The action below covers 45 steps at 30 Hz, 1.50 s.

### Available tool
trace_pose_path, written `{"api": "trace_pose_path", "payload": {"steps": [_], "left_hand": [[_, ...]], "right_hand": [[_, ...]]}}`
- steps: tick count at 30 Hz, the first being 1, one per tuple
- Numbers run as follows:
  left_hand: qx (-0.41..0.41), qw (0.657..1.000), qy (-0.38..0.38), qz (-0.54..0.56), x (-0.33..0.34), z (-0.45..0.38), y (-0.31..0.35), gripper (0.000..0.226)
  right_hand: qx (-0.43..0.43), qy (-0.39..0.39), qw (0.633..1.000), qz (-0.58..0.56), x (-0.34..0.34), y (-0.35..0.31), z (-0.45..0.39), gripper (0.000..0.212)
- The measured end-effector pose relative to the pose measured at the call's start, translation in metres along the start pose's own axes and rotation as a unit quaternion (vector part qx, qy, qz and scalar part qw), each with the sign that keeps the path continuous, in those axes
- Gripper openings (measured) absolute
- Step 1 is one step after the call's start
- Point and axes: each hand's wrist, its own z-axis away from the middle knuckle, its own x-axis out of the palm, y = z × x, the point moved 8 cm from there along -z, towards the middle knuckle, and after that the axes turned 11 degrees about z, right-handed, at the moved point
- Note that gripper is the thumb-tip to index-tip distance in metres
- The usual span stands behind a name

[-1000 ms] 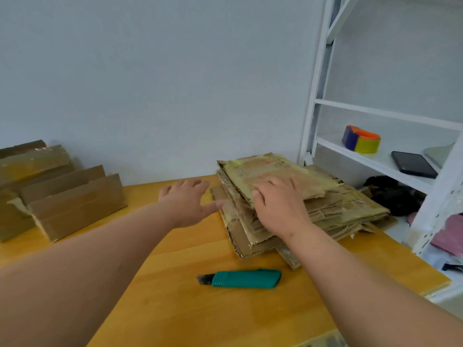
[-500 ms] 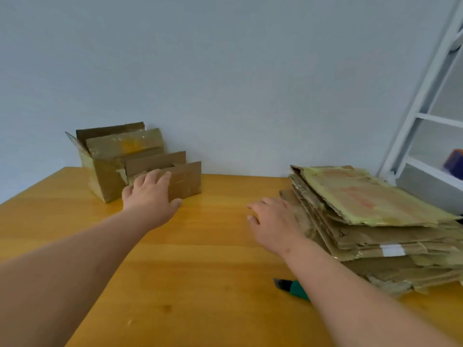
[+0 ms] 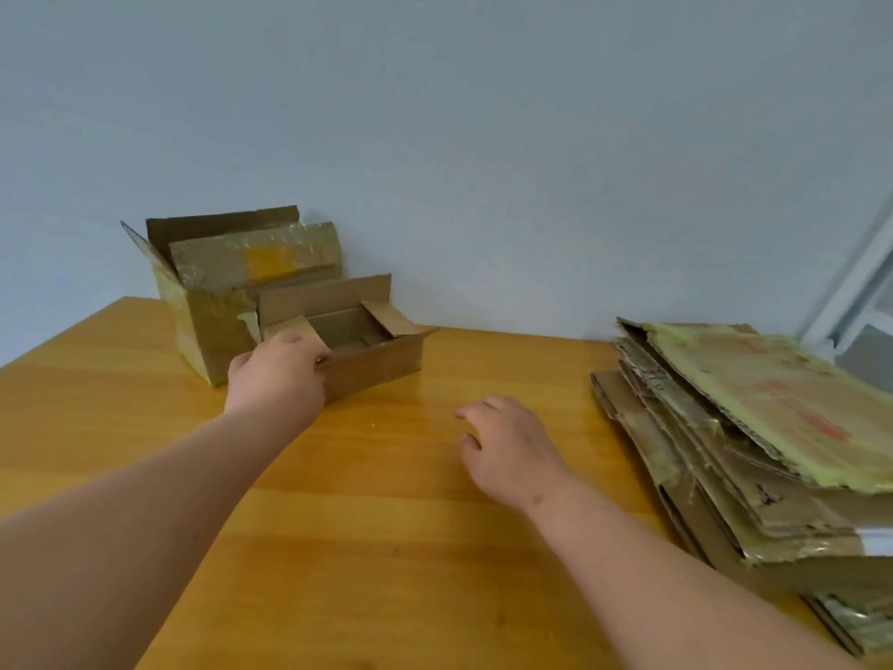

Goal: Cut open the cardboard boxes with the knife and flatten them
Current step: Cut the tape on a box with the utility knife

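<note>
Cardboard: two boxes (image 3: 270,302), one stack (image 3: 754,442)

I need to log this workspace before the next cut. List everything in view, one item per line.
small open brown cardboard box: one, brown, far left of table, in front of the larger box
larger open taped cardboard box: one, brown with yellowish tape, against the wall
stack of flattened cardboard sheets: one stack, brown and yellow-green, right side of table
wooden table: one, orange-yellow
white metal shelf frame: one, far right
left hand: fingers grip the small box's near corner
right hand: relaxed, holding nothing, above the table
</note>
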Motion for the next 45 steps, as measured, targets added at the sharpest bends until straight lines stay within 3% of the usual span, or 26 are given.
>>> {"api": "trace_pose_path", "payload": {"steps": [3, 9, 12, 17, 19, 21, 23, 25, 27, 31, 36, 39, 42, 45], "left_hand": [[0.031, 0.998, -0.007, 0.056, 0.001, 0.009, 0.007, 0.03], [0.104, 0.986, -0.047, 0.12, -0.006, 0.038, 0.027, 0.02], [0.107, 0.978, -0.096, 0.152, -0.01, 0.059, 0.037, 0.021], [0.072, 0.956, -0.182, 0.218, -0.007, 0.092, 0.048, 0.02], [0.032, 0.958, -0.188, 0.213, -0.007, 0.096, 0.047, 0.035], [0.024, 0.968, -0.177, 0.178, -0.006, 0.096, 0.048, 0.036], [0.039, 0.974, -0.183, 0.132, 0.0, 0.093, 0.052, 0.019], [0.019, 0.974, -0.205, 0.096, 0.008, 0.093, 0.051, 0.036], [-0.016, 0.971, -0.215, 0.099, 0.014, 0.091, 0.05, 0.056], [-0.062, 0.974, -0.193, 0.104, 0.02, 0.083, 0.045, 0.072], [-0.085, 0.981, -0.152, 0.081, 0.021, 0.074, 0.042, 0.078], [-0.058, 0.987, -0.136, 0.063, 0.019, 0.072, 0.048, 0.06], [-0.055, 0.987, -0.095, 0.113, 0.011, 0.071, 0.046, 0.04], [-0.112, 0.959, -0.062, 0.253, 0.005, 0.073, 0.033, 0.036]], "right_hand": [[-0.002, 0.017, 1.0, -0.006, -0.001, -0.001, 0.004, 0.04], [0.075, 0.188, 0.978, -0.054, -0.048, 0.016, 0.025, 0.032], [0.102, 0.221, 0.966, -0.085, -0.068, 0.022, 0.038, 0.034], [0.177, 0.154, 0.943, -0.234, -0.073, 0.037, 0.05, 0.041], [0.198, 0.087, 0.935, -0.283, -0.066, 0.038, 0.052, 0.042], [0.199, 0.008, 0.941, -0.273, -0.055, 0.033, 0.054, 0.046], [0.193, -0.058, 0.949, -0.242, -0.044, 0.026, 0.057, 0.06], [0.194, -0.092, 0.954, -0.209, -0.032, 0.023, 0.055, 0.075], [0.204, -0.098, 0.958, -0.179, -0.022, 0.023, 0.051, 0.086], [0.245, -0.086, 0.955, -0.144, -0.013, 0.022, 0.043, 0.096], [0.236, -0.054, 0.965, -0.1, -0.019, 0.023, 0.04, 0.07], [0.202, -0.028, 0.966, -0.157, -0.025, 0.024, 0.042, 0.051], [0.24, 0.01, 0.919, -0.313, -0.027, 0.045, 0.053, 0.032], [0.334, 0.022, 0.808, -0.485, -0.009, 0.066, 0.073, 0.038]]}}
